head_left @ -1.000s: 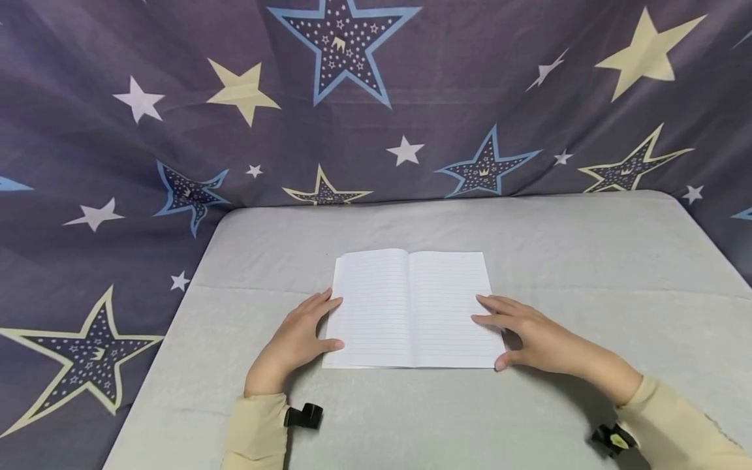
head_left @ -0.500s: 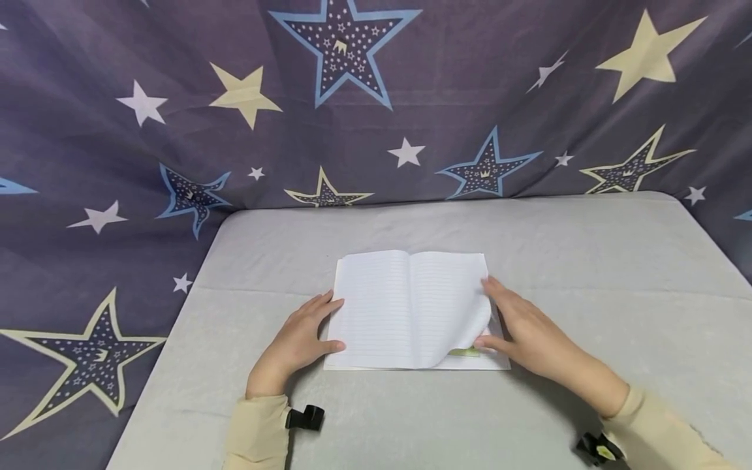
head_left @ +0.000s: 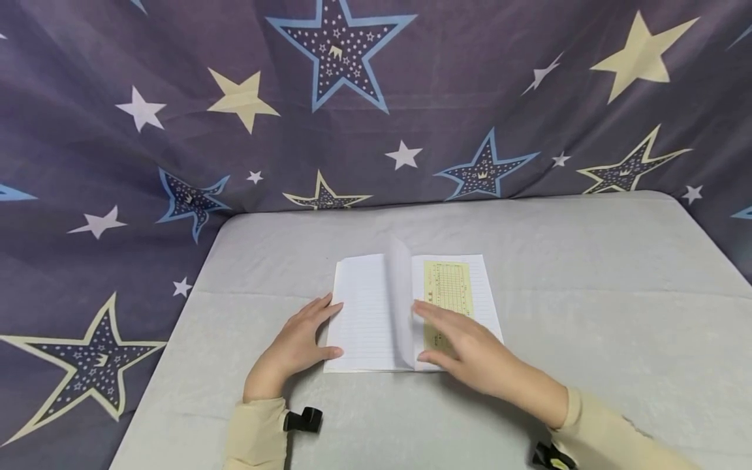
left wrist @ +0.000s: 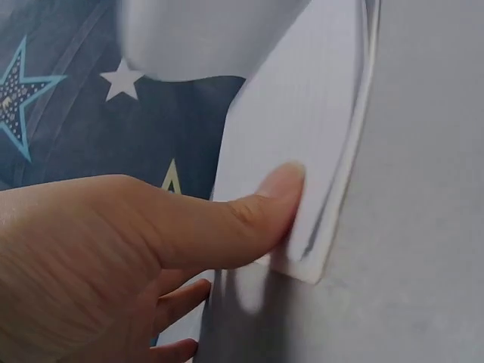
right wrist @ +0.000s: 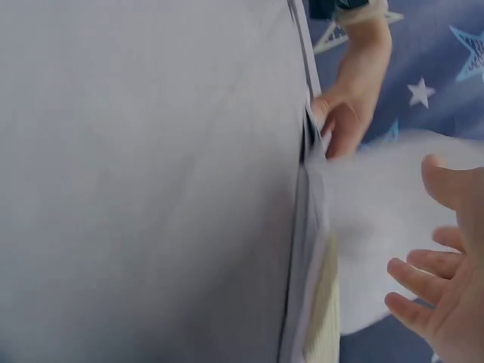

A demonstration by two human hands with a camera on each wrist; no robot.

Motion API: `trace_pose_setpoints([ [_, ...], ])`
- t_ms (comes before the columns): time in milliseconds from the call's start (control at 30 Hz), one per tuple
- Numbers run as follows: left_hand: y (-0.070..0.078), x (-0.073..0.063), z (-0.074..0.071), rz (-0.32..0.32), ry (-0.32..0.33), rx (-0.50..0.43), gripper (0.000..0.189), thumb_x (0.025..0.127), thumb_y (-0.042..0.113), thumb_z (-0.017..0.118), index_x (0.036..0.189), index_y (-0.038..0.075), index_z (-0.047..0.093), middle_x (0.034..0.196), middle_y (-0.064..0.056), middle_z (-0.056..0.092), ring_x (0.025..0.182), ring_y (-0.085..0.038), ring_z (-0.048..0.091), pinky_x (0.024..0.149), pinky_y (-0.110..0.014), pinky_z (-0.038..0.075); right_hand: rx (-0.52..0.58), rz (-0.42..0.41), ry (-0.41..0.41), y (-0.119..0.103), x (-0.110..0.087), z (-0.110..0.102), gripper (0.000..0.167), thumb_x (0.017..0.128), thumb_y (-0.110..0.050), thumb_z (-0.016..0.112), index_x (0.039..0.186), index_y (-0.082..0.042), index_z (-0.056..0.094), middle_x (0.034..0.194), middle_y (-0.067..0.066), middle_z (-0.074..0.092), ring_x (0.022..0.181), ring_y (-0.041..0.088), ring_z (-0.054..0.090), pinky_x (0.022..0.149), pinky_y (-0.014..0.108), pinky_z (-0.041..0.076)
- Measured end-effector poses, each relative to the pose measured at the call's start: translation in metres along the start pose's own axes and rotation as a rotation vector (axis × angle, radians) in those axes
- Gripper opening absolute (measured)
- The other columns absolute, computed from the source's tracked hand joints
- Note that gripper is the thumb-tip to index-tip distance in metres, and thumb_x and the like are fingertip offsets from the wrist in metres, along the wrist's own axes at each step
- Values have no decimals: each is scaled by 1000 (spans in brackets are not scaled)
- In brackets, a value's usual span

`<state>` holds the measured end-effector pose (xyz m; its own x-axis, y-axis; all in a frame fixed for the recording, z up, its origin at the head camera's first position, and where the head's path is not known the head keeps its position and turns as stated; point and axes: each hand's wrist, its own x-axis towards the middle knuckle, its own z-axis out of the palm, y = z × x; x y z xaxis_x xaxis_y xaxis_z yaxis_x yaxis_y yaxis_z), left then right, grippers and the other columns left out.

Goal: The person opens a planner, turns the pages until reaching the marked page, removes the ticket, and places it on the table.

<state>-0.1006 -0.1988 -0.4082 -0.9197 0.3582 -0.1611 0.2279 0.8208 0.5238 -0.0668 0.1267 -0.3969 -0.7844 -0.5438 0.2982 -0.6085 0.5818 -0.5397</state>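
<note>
An open lined notebook point(head_left: 361, 313) lies in the middle of the table. One page point(head_left: 399, 300) stands up near the spine, blurred and leaning left. Beneath where it lay, a yellow printed slip point(head_left: 449, 281) rests on the right-hand page. My left hand point(head_left: 296, 343) lies at the notebook's left edge, and its thumb presses on the left page in the left wrist view. My right hand point(head_left: 470, 349) is over the right-hand page and covers part of the slip. Its fingers are extended beside the raised page point(right wrist: 393, 204), with nothing gripped between them.
A light grey cloth point(head_left: 376, 424) covers the table. Behind it and on the left hangs a dark curtain point(head_left: 352, 143) with printed stars. Black camera mounts sit at both wrists, over beige sleeves point(head_left: 255, 434).
My right hand has moved left from the notebook's right edge, turning the right page up toward the spine. The yellow slip has come into view. My left hand has stayed in place.
</note>
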Motion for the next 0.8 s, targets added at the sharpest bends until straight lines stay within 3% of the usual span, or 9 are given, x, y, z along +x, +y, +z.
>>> trace_pose_setpoints([
  [133, -2, -2, -2, 1, -1, 1, 80, 78, 21, 85, 147, 7, 47, 159, -16, 31, 145, -41, 24, 113, -64, 23, -14, -75, -66, -8, 4, 12, 66, 89, -33, 74, 145, -8, 50, 150, 8, 47, 134, 27, 47, 108, 48, 41],
  [433, -6, -4, -8, -53, 60, -18, 67, 84, 11, 78, 145, 5, 50, 154, -17, 39, 141, -41, 34, 114, -57, 29, -66, -108, -273, -14, 2, 23, 59, 91, -37, 71, 139, -7, 56, 149, 10, 47, 137, 25, 45, 110, 45, 40],
  [633, -4, 0, -6, -81, 106, -58, 54, 94, 15, 68, 144, 6, 51, 151, -18, 43, 140, -39, 36, 114, -55, 29, -94, -150, -319, -11, -2, 25, 57, 92, -37, 70, 138, -7, 57, 151, 10, 45, 139, 26, 41, 110, 47, 39],
  [800, 4, 4, 1, -18, 122, -35, 55, 93, 20, 70, 144, 6, 52, 154, -15, 39, 142, -38, 32, 115, -56, 27, -92, -152, -332, -8, -4, 28, 56, 92, -37, 70, 138, -8, 57, 153, 8, 43, 142, 25, 38, 111, 47, 37],
])
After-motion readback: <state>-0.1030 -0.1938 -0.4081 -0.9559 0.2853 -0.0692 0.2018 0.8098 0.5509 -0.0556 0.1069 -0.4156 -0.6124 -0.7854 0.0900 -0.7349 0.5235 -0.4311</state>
